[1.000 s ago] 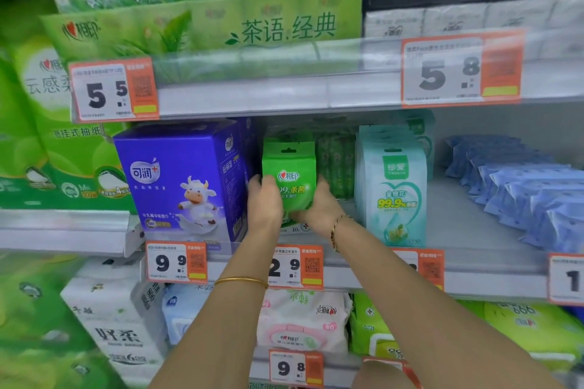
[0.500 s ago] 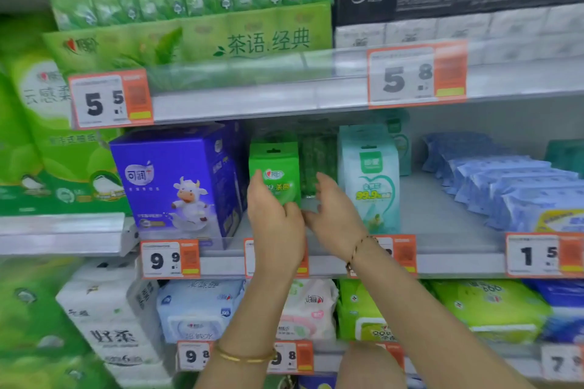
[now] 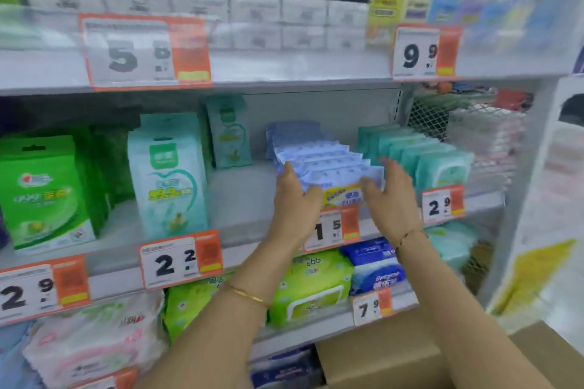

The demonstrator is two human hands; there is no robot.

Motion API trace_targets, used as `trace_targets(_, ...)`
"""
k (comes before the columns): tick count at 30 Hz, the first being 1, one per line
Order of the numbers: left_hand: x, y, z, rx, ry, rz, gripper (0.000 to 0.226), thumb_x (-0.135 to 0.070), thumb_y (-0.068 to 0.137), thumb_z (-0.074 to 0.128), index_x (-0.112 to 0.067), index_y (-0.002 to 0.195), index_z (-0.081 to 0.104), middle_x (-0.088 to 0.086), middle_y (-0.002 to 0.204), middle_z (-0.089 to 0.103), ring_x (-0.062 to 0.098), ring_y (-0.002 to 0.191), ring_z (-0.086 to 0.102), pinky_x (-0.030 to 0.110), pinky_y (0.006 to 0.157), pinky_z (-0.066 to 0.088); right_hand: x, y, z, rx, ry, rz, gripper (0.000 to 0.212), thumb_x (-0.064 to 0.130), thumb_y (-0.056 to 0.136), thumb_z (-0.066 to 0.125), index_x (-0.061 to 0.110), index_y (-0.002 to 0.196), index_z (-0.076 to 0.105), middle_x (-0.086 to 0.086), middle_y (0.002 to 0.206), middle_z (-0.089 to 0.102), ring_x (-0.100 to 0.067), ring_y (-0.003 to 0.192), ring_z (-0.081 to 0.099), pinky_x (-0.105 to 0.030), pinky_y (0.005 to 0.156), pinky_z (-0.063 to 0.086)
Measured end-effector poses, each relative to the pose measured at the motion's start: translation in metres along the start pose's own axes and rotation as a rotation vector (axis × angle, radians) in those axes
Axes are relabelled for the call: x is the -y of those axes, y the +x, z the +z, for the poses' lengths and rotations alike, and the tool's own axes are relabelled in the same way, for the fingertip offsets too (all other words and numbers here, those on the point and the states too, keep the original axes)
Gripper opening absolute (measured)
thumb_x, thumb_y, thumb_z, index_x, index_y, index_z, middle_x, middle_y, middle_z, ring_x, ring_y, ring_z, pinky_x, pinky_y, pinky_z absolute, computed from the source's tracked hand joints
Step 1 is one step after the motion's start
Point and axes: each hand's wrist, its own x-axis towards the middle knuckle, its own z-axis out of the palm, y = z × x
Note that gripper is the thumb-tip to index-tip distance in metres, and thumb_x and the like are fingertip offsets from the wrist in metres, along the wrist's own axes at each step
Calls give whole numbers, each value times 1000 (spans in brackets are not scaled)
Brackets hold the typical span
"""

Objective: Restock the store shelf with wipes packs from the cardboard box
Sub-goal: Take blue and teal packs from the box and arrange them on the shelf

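A row of pale blue wipes packs (image 3: 322,161) stands on the middle shelf (image 3: 240,199), leaning back one behind another. My left hand (image 3: 295,199) touches the left side of the front pack with fingers spread. On the right side of that row is my right hand (image 3: 390,199), fingers apart and palm toward the packs. Neither hand lifts a pack. The green wipes pack (image 3: 44,196) stands upright at the far left of the same shelf. The cardboard box (image 3: 395,354) sits low at the bottom right, with only its top showing.
Mint packs (image 3: 436,164) stand right of the blue row, tall teal packs (image 3: 170,174) left of it. Price tags line the shelf edges. Larger wipes packs (image 3: 313,287) fill the shelf below. A white upright (image 3: 537,199) ends the shelf on the right.
Both hands have let go of the green pack at the left and moved right to the blue packs. The view has swung right with them.
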Motion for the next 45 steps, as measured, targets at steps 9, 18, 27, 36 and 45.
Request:
trace_targets(9, -9, 28, 28, 35, -86, -199, 36, 6, 84, 37, -30, 83, 44, -16, 80, 52, 2, 66, 51, 19, 58, 42, -23, 49, 14, 143, 56, 90, 51, 29, 94, 52, 1, 136, 42, -19, 132, 46, -31, 125, 43, -35, 102, 36)
trace_targets(18, -2, 37, 21, -18, -268, -371, 54, -13, 73, 43, -27, 125, 40, 4, 114, 54, 20, 92, 62, 37, 81, 55, -22, 55, 4, 218, 48, 76, 53, 35, 92, 54, 7, 135, 41, -13, 134, 42, -23, 124, 41, -26, 97, 32)
trace_targets(27, -8, 58, 23, -108, -364, -443, 28, -17, 96, 34, -22, 72, 46, -9, 72, 57, 8, 63, 53, 17, 48, 43, -19, 82, 12, 274, 312, 261, 36, 23, 101, 37, -3, 118, 56, -19, 126, 57, -33, 118, 53, -42, 104, 40)
trace_targets(36, -8, 55, 20, -139, -344, -434, 14, -19, 96, 33, -21, 97, 46, -5, 92, 59, 8, 71, 54, 18, 50, 44, -21, 74, 5, 273, 170, 171, 35, 19, 99, 41, 1, 126, 53, -18, 128, 55, -32, 119, 51, -36, 101, 38)
trace_targets(45, 1, 139, 20, 238, 832, -29, 33, -13, 98, 30, 1, 119, 52, 22, 135, 47, 31, 121, 46, 35, 97, 37, 16, 130, 48, 532, -456, -272, 35, 22, 96, 36, 11, 124, 54, -13, 135, 49, -34, 125, 44, -44, 104, 39)
